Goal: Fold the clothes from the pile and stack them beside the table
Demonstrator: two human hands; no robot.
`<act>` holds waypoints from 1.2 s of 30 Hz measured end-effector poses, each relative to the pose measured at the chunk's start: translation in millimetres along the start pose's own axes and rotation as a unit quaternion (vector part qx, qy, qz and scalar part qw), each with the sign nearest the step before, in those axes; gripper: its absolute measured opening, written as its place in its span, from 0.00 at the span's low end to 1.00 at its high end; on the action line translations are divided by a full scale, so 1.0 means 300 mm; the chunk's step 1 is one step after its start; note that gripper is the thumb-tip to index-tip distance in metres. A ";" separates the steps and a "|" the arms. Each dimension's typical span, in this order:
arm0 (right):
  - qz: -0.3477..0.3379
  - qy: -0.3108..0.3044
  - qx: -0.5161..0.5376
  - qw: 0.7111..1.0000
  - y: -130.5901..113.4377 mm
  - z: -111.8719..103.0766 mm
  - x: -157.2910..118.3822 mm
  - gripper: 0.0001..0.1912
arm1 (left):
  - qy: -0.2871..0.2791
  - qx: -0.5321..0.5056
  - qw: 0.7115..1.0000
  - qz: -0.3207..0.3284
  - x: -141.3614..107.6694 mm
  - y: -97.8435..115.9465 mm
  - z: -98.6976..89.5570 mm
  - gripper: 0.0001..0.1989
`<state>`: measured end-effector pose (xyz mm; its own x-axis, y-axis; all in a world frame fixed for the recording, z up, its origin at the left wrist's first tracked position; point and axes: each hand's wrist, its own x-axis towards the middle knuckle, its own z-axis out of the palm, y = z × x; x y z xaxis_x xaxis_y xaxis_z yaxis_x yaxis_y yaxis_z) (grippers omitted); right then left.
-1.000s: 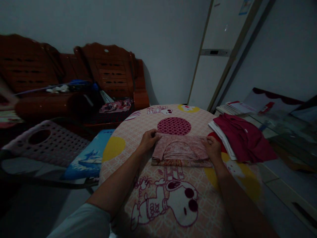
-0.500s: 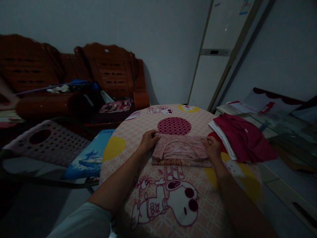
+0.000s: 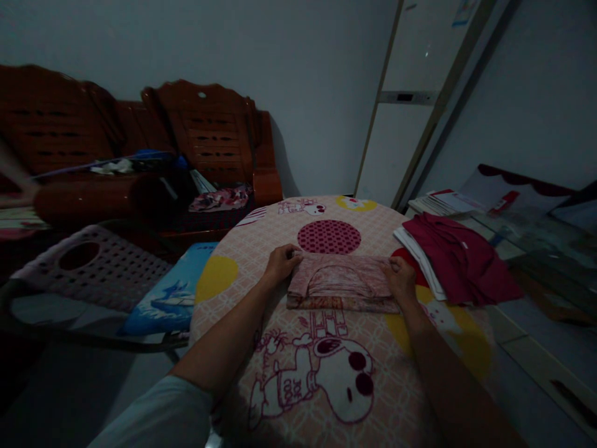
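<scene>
Folded pink garment [image 3: 344, 277] pinched by left hand [image 3: 280, 264] at ten o'clock, right hand [image 3: 402, 281] at two — edge best pulled evenly, lightly.

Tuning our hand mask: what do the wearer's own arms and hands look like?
Left arm: a plain pale sleeve, bluish-grey in the dim light, ends near the elbow; forearm bare. Right arm: no sleeve in view. Left hand and right hand: no gloves; no watch or bracelet visible. Too dark to rule out rings.
</scene>
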<state>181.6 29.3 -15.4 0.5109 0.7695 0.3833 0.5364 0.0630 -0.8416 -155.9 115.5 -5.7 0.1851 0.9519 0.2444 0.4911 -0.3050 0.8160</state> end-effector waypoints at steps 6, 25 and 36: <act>0.007 -0.013 0.009 1.000 0.000 0.006 -0.005 0.21 | 0.004 0.092 0.996 0.017 -0.013 0.031 0.005 0.11; -0.144 0.022 -0.128 0.981 -0.031 -0.008 -0.025 0.16 | -0.107 0.209 0.956 0.174 -0.077 0.135 0.113 0.09; -0.308 -0.188 -0.224 0.905 -0.083 0.090 -0.108 0.08 | -0.092 0.237 0.956 0.149 -0.074 0.129 0.122 0.09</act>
<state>133.6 19.9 -17.1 -0.1973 0.8435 0.4995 0.9032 0.3546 -0.2420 -109.8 81.4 1.4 0.5014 0.8123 0.2978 0.7155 -0.5828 0.3853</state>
